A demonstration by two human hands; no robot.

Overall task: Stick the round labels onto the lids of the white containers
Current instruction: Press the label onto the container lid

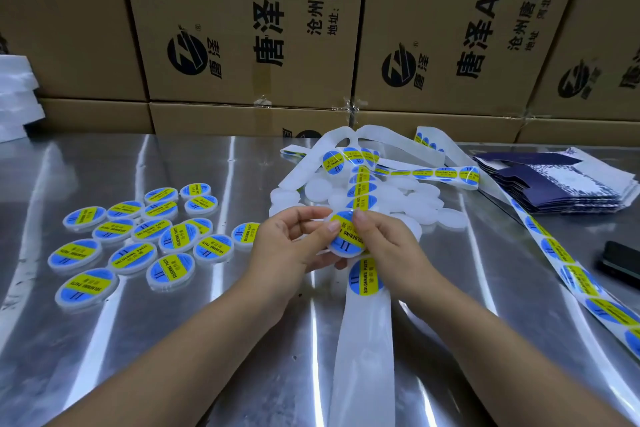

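The left hand cups a white container and the right hand pinches its edge, both thumbs pressing a round label onto the lid. Many labelled containers lie left. A pile of bare containers remains under the label strip, so I judge the task roughly half done.

One view only: a wide-angle camera worn on the head, facing forward and down across the metal table. It sits close above the left hand and right hand, which meet near frame centre. Stacked cardboard boxes close the view at 12 o'clock. Edges bow toward the borders, probably lens distortion; a dark object at 3 o'clock is cropped.
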